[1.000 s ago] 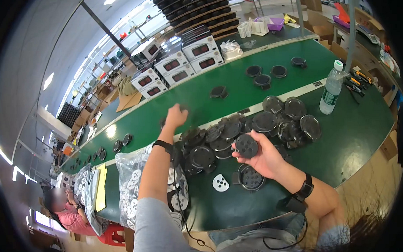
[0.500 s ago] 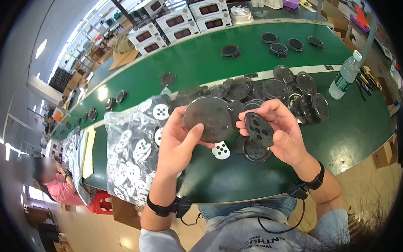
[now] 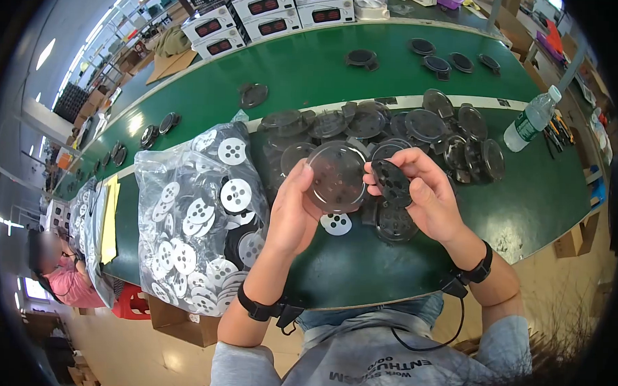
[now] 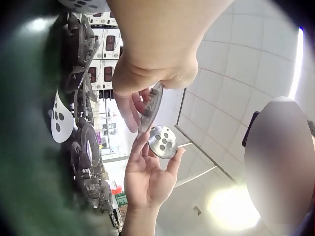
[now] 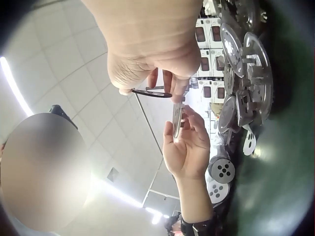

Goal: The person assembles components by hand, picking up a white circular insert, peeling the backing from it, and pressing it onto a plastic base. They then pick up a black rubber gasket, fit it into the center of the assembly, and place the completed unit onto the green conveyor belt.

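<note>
My left hand (image 3: 292, 216) holds a round, see-through smoky plastic part (image 3: 338, 175) by its rim, thumb on the near side. In the left wrist view this part (image 4: 153, 105) is seen edge-on with small raised pieces on its face. My right hand (image 3: 436, 203) pinches a thin black disc (image 3: 392, 184) with several round holes between thumb and fingers. The two parts are side by side, their edges close together. Below them on the green table lies a white disc (image 3: 336, 224) with holes, beside another smoky round part (image 3: 396, 224).
Smoky round parts are heaped (image 3: 426, 125) behind my hands. A clear bag (image 3: 199, 220) of white holed discs lies left. A water bottle (image 3: 533, 119) stands right. More round parts sit on the green strip (image 3: 313, 74) beyond, with boxes (image 3: 267, 13) behind it.
My left hand has come back from the far strip with the smoky round part and drawn it toward the right hand. The black disc has stayed in my right hand and tilted.
</note>
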Demonstrator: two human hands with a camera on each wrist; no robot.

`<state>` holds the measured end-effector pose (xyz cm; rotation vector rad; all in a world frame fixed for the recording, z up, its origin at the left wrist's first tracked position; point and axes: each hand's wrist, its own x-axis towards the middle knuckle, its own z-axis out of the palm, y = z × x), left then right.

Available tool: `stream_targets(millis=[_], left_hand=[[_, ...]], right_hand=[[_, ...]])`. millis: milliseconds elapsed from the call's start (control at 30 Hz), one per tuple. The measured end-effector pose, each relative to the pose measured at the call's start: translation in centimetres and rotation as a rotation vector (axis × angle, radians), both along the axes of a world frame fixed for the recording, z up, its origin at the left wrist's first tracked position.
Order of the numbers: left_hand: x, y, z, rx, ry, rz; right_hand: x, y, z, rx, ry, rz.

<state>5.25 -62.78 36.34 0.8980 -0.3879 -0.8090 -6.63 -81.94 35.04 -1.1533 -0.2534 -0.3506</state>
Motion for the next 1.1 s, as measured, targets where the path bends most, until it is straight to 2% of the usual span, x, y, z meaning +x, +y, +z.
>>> stream_targets(millis=[100, 233, 300, 367, 467, 600, 633, 733, 767, 900, 1033, 1100], left_hand=[[0.4, -0.2, -1.1, 0.069, -0.025, 0.068], [0.3, 0.0, -2.8, 0.009, -0.019, 0.037], [-0.2, -0.5, -3.1, 0.062, -0.038, 0.121], [-0.4, -0.7, -3.1, 0.044, 0.037, 0.178], [-0.6, -0.8, -4.2, 0.004, 0.012, 0.259], [-1.6, -1.0, -3.3, -0.042, -0.059, 0.267], [-1.8, -1.2, -3.4, -0.06, -0.074, 0.246], [-1.8, -0.9, -2.5, -0.114, 0.143, 0.217], [-1.7, -0.7, -2.8, -0.092, 0.093, 0.208], [-1.7, -0.5, -3.9, -0.125, 0.24, 0.212], [-1.3, -0.1, -4.4, -0.013, 0.071, 0.081], [-1.3, 0.0, -4.5, 0.009, 0.063, 0.067]], right_hand=[[0.2, -0.2, -0.2, -0.037, 0.012, -0.028], [0.2, -0.6, -0.2, -0.004, 0.004, -0.055], [0.1, -0.6, 0.0, 0.006, -0.022, -0.089], [-0.2, -0.6, 0.2, 0.022, -0.013, -0.063], [-0.4, 0.3, -0.4, 0.078, 0.044, 0.024], [-0.1, 1.2, -1.4, 0.021, 0.117, 0.051], [-0.1, 1.2, -1.3, 0.032, 0.122, 0.04], [-0.1, 1.1, -1.3, 0.061, 0.132, 0.02], [-0.1, 0.9, -1.4, 0.066, 0.131, 0.014], [0.1, 0.6, -1.5, 0.094, 0.144, 0.006], [0.3, 0.3, -1.6, 0.135, 0.14, -0.009], [0.3, 0.1, -1.5, 0.116, 0.145, -0.011]])
